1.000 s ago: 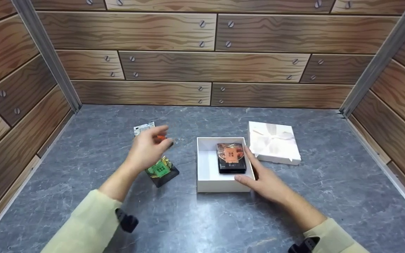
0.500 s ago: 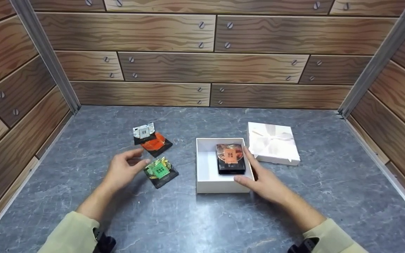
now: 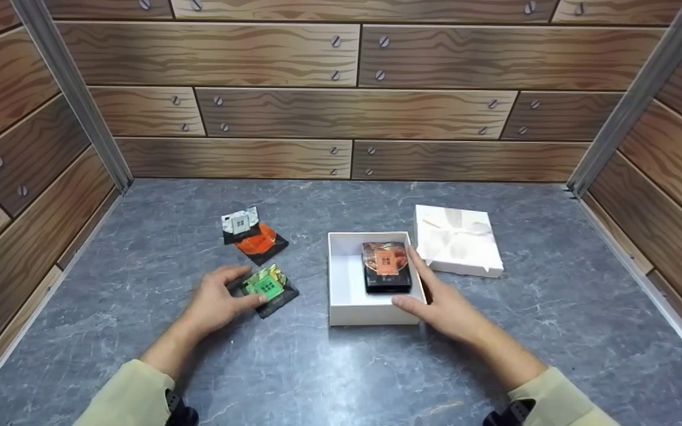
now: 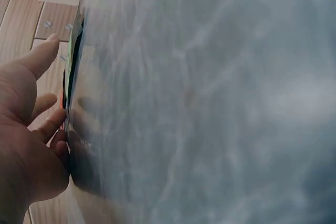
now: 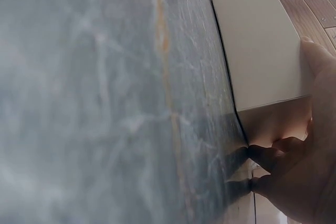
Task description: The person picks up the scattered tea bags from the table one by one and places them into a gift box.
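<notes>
In the head view my left hand [image 3: 216,300] is at the flat black sachet with a green label [image 3: 267,288], thumb over its near edge and index finger at its far left edge, pinching it. The left wrist view shows this sachet [image 4: 74,66] edge-on beside the fingertips. My right hand [image 3: 444,305] holds the right side of an open white box [image 3: 373,313], thumb at the front rim and index finger along the right rim. Inside the box, toward the right, lies a black packet with an orange label [image 3: 386,263]. The right wrist view shows the box's outer wall [image 5: 257,40].
Behind the left hand, a white-and-black sachet [image 3: 240,223] overlaps an orange-and-black sachet [image 3: 263,241]. A white lid with a ribbon bow [image 3: 459,242] lies behind and right of the box. Wood-patterned walls [image 3: 270,109] border the grey marbled tabletop [image 3: 329,373].
My left hand has come back from over the orange sachet to the green-labelled one, its thumb moving onto that sachet. The right hand stays at the box.
</notes>
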### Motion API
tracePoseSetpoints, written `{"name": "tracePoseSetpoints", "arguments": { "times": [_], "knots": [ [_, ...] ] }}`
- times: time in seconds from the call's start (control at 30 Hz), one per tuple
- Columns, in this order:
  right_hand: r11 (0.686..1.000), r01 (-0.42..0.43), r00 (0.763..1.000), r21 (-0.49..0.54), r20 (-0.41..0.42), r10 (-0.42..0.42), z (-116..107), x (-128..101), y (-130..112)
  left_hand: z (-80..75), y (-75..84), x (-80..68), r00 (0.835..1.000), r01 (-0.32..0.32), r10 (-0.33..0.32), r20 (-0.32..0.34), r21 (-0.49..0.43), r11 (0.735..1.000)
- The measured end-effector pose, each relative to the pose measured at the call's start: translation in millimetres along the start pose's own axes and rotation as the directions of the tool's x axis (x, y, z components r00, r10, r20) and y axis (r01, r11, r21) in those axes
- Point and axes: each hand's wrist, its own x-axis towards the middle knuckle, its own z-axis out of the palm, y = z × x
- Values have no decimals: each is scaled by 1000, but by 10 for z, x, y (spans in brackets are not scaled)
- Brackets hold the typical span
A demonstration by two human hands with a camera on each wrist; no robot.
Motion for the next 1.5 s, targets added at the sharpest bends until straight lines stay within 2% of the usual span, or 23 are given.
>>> {"name": "tracePoseSetpoints", "arguments": {
  "times": [0.13, 0.27, 0.47, 0.73, 1.17, 1.5],
  "knots": [
    [1000, 0, 1000, -7, 2, 0, 1, 2, -5, 22, -26, -9, 1000, -10, 8, 15, 82, 997],
    [1000, 7, 1000, -12, 8, -7, 0, 2, -5, 19, -35, -6, 999, 7, -12, 31, 151, 988],
    [1000, 6, 1000, -1, 3, -6, -8, 13, -7, 0, -25, 17, 999, 2, -12, 46, 199, 980],
    [1000, -5, 1000, -3, 8, 5, -2, 7, -10, -1, 0, 27, 998, -10, -3, 62, 203, 979],
    [1000, 18, 1000, -12, 2, -18, -22, 5, -24, -25, 10, 12, 1000, -12, 9, 24, 141, 990],
    [1000, 17, 1000, -3, 2, -17, 7, -11, 0, 4, -12, 8, 999, 4, -11, 48, 144, 990]
  ]
}}
